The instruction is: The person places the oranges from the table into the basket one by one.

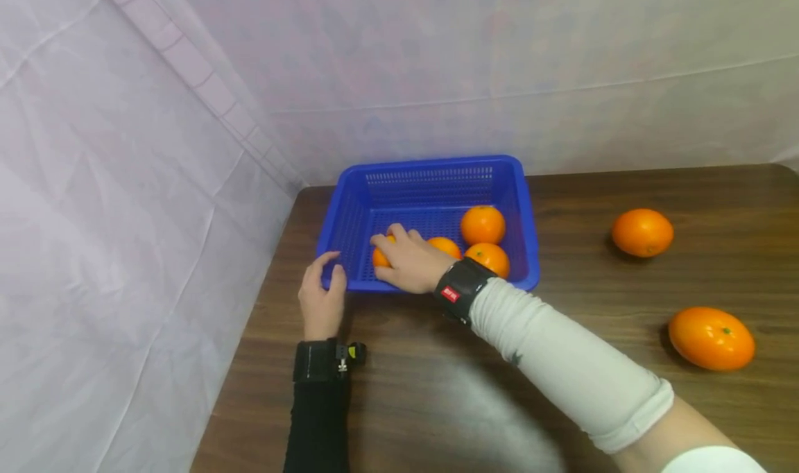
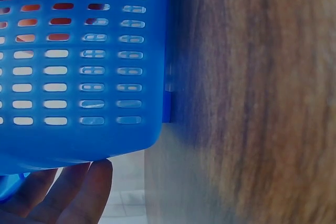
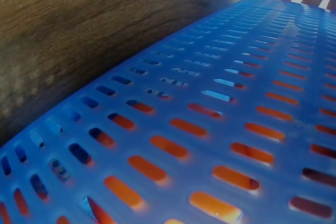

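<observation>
A blue plastic basket with slotted walls stands against the back edge of the table. At its near left corner my left hand holds the rim between thumb and fingers; in the left wrist view the fingertips show beside the outer wall. My right hand reaches over the near rim and grips an orange inside, partly covered by the fingers. Next to that hand in the basket lie an orange partly hidden, an upper orange and a lower orange.
On the brown wooden table, right of the basket, rest one orange near the back and another orange closer to the front. Pale cloth hangs behind the table and along its left side.
</observation>
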The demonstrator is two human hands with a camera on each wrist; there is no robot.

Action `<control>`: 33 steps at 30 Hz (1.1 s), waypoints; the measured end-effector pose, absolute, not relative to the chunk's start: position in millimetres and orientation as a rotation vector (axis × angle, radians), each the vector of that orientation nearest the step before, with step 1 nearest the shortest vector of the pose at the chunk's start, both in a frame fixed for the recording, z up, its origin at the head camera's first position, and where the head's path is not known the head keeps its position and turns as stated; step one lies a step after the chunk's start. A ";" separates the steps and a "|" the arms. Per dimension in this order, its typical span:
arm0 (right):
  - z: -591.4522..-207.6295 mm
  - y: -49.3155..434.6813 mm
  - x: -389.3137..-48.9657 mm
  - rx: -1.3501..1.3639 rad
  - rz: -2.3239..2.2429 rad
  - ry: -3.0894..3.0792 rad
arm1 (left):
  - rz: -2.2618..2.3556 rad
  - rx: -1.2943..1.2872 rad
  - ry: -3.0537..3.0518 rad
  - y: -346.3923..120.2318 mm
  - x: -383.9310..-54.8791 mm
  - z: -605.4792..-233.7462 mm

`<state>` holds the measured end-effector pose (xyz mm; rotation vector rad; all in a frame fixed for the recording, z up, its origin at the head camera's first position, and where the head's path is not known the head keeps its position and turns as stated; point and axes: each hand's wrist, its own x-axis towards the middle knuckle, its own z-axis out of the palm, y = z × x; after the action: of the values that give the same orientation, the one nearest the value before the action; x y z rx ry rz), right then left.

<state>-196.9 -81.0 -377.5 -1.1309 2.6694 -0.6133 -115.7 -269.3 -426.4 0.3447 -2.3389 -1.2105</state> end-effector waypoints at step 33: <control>-372.7 -90.0 -207.0 -1.007 -0.392 2.550 | -1.198 0.357 -2.363 -270.6 -115.1 -426.2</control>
<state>-207.0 -90.0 -372.7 -1.0069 2.5505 -0.3924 -115.1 -270.6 -426.2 0.3565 -2.3628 -1.1983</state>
